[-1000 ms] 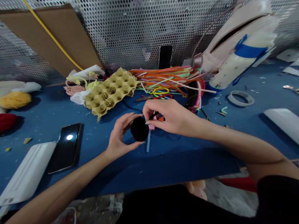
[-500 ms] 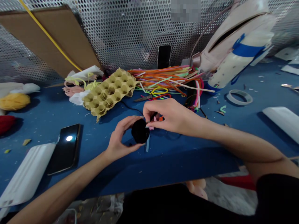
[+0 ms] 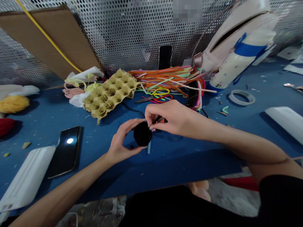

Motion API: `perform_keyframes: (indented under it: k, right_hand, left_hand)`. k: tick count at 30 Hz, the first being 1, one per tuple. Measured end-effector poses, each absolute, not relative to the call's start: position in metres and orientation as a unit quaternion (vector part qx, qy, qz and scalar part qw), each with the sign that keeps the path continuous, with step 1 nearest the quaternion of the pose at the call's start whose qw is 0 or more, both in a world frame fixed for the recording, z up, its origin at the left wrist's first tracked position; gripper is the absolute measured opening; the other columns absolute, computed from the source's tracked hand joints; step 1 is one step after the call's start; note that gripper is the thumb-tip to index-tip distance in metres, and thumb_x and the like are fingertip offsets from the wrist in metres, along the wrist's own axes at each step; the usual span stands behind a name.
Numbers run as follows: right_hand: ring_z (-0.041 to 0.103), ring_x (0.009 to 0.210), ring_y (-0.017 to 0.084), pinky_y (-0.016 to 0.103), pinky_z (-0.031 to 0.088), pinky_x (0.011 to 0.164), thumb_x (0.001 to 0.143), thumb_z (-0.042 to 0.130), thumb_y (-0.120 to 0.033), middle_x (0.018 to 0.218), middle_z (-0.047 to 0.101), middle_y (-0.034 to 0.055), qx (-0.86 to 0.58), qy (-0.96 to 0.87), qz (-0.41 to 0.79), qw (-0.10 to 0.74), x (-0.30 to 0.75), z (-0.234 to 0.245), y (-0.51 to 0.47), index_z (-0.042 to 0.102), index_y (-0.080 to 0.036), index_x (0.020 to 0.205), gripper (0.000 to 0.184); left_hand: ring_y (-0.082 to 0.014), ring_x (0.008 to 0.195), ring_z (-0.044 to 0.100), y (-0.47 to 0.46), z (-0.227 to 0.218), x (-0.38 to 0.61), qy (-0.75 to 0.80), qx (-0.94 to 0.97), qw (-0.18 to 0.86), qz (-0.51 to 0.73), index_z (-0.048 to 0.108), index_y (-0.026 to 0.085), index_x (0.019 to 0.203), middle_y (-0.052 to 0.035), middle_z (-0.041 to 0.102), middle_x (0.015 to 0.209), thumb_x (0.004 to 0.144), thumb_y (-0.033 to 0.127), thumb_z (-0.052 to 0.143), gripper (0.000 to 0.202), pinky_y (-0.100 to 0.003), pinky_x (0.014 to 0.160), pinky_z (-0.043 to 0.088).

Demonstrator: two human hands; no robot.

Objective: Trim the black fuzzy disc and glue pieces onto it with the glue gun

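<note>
A black fuzzy ball (image 3: 142, 134) sits in the curled fingers of my left hand (image 3: 124, 138), just above the blue tabletop (image 3: 180, 157). My right hand (image 3: 170, 117) pinches something small and dark at the ball's upper right, mostly hidden by the fingers. A pale blue stick (image 3: 149, 147) pokes out below the ball, and a bit of pink (image 3: 153, 129) shows beside it. I cannot tell what holds the stick to the ball.
Behind my hands lie a cardboard egg tray (image 3: 109, 94), a heap of coloured pipe cleaners (image 3: 168, 80) and scissors (image 3: 144, 99). A phone (image 3: 66, 151) and white foam pieces (image 3: 28, 178) lie at left, a tape roll (image 3: 241, 97) at right. Perforated metal mesh (image 3: 132, 34) stands behind.
My left hand has closed a little around the black ball, and the fingers of both hands have shifted slightly. The view has drifted slightly, and the blue stick shows less below the ball.
</note>
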State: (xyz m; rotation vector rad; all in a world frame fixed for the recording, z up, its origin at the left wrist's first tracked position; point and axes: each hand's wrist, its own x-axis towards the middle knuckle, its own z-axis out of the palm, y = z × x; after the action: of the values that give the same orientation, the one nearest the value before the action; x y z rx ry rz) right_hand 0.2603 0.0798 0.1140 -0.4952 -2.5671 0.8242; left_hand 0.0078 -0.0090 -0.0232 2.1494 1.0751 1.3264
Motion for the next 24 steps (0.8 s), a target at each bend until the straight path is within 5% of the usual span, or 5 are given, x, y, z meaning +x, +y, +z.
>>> perform_keyframes:
  k: [10,24]
  right_hand:
    - [0.060,0.072,0.012,0.025,0.038,0.065,0.089,0.066,-0.005,0.083,0.070,-0.0029,-0.165,-0.920,0.297,0.194,0.2643,0.1164,0.0855,0.062,-0.019,0.092,0.015]
    - [0.057,0.072,0.012,0.025,0.032,0.066,0.085,0.066,-0.004,0.080,0.066,-0.0035,-0.193,-0.919,0.294,0.177,0.2595,0.1141,0.0828,0.057,-0.019,0.088,0.018]
  left_hand:
    - [-0.0368,0.147,0.059,-0.0089,-0.0244,0.0065,0.380,0.780,0.186,0.462,0.037,0.030,0.164,-0.0168,0.062,0.155,0.075,0.020,0.094,0.106,-0.060,0.124,0.049]
    - [-0.0300,0.149,0.058,-0.0109,-0.0183,0.0112,0.351,0.785,0.218,0.461,0.034,0.030,0.164,-0.0141,0.061,0.158,0.081,0.016,0.089,0.101,-0.046,0.125,0.051]
